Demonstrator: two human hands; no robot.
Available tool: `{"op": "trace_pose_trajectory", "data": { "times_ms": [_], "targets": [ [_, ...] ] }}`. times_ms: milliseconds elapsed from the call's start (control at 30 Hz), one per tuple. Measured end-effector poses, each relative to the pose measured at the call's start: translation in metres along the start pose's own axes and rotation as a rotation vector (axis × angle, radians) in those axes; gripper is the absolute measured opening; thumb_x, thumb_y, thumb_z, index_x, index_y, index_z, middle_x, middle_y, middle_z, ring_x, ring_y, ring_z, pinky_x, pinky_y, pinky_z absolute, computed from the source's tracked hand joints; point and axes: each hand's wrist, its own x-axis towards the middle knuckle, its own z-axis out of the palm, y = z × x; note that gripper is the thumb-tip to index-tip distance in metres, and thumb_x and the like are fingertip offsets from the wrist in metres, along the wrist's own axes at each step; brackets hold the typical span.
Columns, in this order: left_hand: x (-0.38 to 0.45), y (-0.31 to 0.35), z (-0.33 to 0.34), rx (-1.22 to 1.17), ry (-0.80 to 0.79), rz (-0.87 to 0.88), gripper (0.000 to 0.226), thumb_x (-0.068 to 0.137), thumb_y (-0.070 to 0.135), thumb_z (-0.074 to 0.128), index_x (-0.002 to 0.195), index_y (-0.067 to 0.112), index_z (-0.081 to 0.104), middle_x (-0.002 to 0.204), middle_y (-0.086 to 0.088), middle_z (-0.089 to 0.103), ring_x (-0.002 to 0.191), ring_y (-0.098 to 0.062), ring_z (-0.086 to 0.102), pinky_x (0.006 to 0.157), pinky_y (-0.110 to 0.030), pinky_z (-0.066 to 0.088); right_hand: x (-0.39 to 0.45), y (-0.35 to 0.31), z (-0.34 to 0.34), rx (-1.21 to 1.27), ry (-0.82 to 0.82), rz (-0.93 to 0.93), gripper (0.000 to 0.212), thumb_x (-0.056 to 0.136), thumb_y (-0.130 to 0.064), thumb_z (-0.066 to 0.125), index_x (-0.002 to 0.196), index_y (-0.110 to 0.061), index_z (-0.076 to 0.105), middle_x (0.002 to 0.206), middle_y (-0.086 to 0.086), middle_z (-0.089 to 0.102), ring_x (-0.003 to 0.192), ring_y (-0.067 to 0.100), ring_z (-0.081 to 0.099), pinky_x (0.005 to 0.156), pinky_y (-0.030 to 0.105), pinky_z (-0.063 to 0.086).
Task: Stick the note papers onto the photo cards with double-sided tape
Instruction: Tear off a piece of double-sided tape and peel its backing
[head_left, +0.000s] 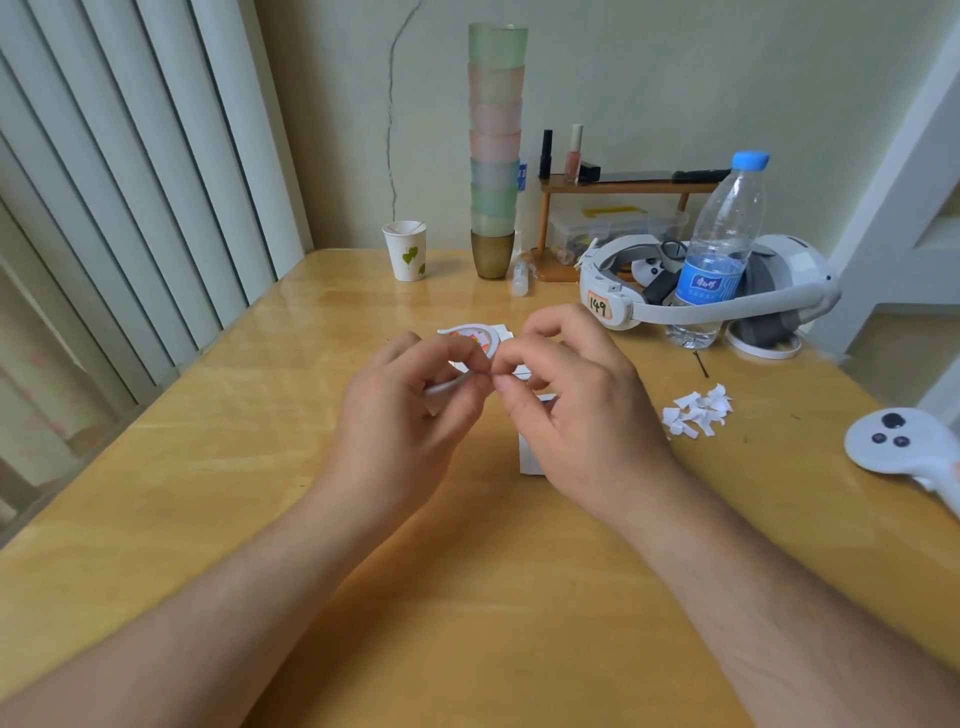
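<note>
Both hands meet above the middle of a glossy, yellow-grained wooden surface. The left hand curls its fingers round a thin white ring, the tape roll, gripping it on edge. The right hand pinches thumb and forefinger together right at the roll's rim (what sits between the fingertips is too small to make out).

Just behind the hands lies a rounded card with a bright printed face on flat white papers; more white paper shows under the right hand, mostly hidden by it.

Right of the hands sits a loose heap of torn white scraps, curled and jagged. Further right lies a smooth white controller. Behind the scraps stands a clear ribbed plastic bottle with a blue cap, inside the loop of a white headset. Behind the hands rise a tall stack of frosted pastel cups and a paper cup with a leaf print.
</note>
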Motion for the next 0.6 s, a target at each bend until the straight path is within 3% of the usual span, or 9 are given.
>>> {"op": "trace_pose_trajectory", "data": {
  "times_ms": [167, 367, 433, 500, 600],
  "targets": [
    [0.001, 0.000, -0.002, 0.033, -0.047, 0.029, 0.010, 0.098, 0.022, 0.070, 0.101, 0.032, 0.069, 0.087, 0.005, 0.052, 0.083, -0.010, 0.057, 0.068, -0.011, 0.040, 0.001, -0.002, -0.002, 0.049, -0.004, -0.017, 0.007, 0.098, -0.018, 0.062, 0.097, -0.015, 0.068, 0.110, -0.006, 0.053, 0.084, 0.019, 0.059, 0.066, 0.044, 0.054],
    [-0.001, 0.003, -0.001, 0.104, -0.081, 0.097, 0.011, 0.101, 0.044, 0.049, 0.108, 0.038, 0.056, 0.099, 0.013, 0.048, 0.085, -0.008, 0.057, 0.070, -0.028, 0.049, 0.003, -0.004, 0.001, 0.057, 0.052, -0.045, 0.006, 0.096, -0.009, 0.061, 0.093, -0.010, 0.066, 0.103, -0.005, 0.054, 0.085, 0.014, 0.054, 0.069, 0.030, 0.048],
    [-0.002, 0.006, 0.001, 0.083, -0.081, 0.098, 0.014, 0.100, 0.044, 0.044, 0.107, 0.037, 0.053, 0.102, 0.011, 0.049, 0.086, -0.010, 0.057, 0.069, -0.036, 0.052, 0.004, -0.006, 0.004, 0.069, 0.079, -0.046, 0.008, 0.096, -0.006, 0.060, 0.090, -0.009, 0.065, 0.100, -0.003, 0.054, 0.085, 0.016, 0.054, 0.070, 0.032, 0.049],
    [-0.003, 0.008, 0.003, 0.065, -0.071, 0.100, 0.009, 0.101, 0.038, 0.045, 0.106, 0.036, 0.052, 0.101, 0.009, 0.049, 0.086, -0.011, 0.055, 0.068, -0.034, 0.049, 0.005, -0.008, 0.006, 0.085, 0.105, -0.050, 0.010, 0.095, -0.003, 0.060, 0.088, -0.007, 0.065, 0.098, 0.001, 0.055, 0.085, 0.020, 0.055, 0.071, 0.036, 0.049],
    [-0.003, 0.013, 0.004, -0.010, -0.065, 0.072, 0.011, 0.105, 0.026, 0.049, 0.102, 0.036, 0.051, 0.099, 0.012, 0.048, 0.088, -0.008, 0.054, 0.069, -0.019, 0.041, 0.007, -0.010, 0.006, 0.095, 0.135, -0.076, 0.015, 0.094, 0.005, 0.062, 0.086, -0.006, 0.065, 0.095, 0.004, 0.055, 0.084, 0.021, 0.055, 0.071, 0.034, 0.049]
  ]
}}
